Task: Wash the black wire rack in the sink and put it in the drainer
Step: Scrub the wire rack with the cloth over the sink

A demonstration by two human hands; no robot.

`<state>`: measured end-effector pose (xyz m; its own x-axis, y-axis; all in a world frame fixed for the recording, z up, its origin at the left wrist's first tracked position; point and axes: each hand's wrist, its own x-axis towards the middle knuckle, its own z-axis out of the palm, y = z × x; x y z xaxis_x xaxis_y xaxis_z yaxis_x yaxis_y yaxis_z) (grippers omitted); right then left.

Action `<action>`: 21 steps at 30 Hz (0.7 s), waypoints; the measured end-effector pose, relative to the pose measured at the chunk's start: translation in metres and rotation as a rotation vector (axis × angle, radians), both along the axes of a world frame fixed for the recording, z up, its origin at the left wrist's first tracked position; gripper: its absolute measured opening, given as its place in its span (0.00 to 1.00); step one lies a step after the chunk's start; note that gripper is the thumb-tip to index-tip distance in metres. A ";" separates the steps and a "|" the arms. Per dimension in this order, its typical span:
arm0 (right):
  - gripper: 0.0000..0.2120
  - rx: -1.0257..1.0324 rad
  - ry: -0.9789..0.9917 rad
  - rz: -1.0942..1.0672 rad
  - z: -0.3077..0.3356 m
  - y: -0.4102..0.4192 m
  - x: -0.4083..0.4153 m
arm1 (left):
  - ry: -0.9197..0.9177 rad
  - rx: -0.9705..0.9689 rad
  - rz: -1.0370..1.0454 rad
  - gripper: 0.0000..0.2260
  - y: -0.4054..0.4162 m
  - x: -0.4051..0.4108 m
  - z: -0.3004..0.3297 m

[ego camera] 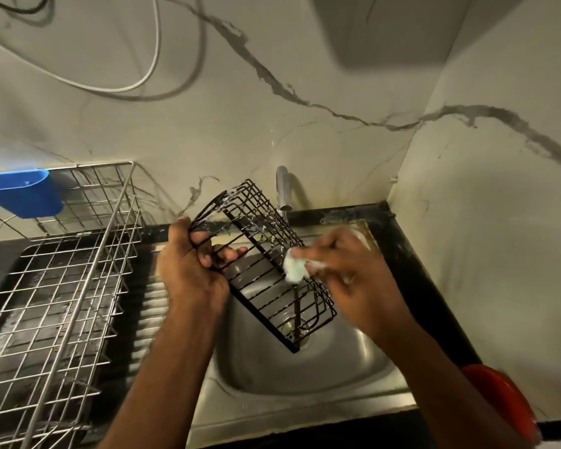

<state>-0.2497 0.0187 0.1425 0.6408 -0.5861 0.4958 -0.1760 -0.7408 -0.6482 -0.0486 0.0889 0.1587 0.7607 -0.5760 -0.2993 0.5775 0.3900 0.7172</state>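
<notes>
Nearest you, the sink (pixel 305 377) lies below the work so suds drip into it. Your left hand (pixel 191 270) curls round the rack (pixel 263 264) at its 10 o'clock end, holding it tilted over the basin. Your right hand (pixel 344 264), blurred, pinches a soapy sponge (pixel 293 270) against the wires. The tap (pixel 284 189) stands at 12; the drainer (pixel 62 280) waits at 9.
</notes>
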 end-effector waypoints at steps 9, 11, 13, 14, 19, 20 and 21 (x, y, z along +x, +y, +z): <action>0.16 0.282 0.180 -0.259 -0.067 -0.029 -0.022 | -0.037 -0.072 -0.038 0.22 0.008 0.012 0.007; 0.13 0.385 0.066 -0.350 -0.069 -0.031 -0.017 | -0.024 -0.080 -0.066 0.21 0.009 0.014 0.006; 0.12 0.416 -0.049 -0.410 -0.060 -0.030 -0.009 | -0.012 -0.094 -0.115 0.21 0.012 0.015 0.005; 0.13 0.383 -0.091 -0.417 -0.054 -0.030 -0.005 | -0.010 -0.100 -0.145 0.22 0.013 0.016 0.004; 0.17 0.134 -0.057 -0.266 -0.039 -0.037 -0.001 | -0.003 -0.161 -0.293 0.24 0.015 0.014 0.002; 0.18 0.121 -0.016 -0.285 -0.044 -0.041 -0.004 | -0.004 -0.177 -0.313 0.24 0.015 0.014 0.002; 0.18 0.112 0.051 -0.331 -0.050 -0.047 -0.009 | -0.009 -0.183 -0.324 0.25 0.015 0.015 0.003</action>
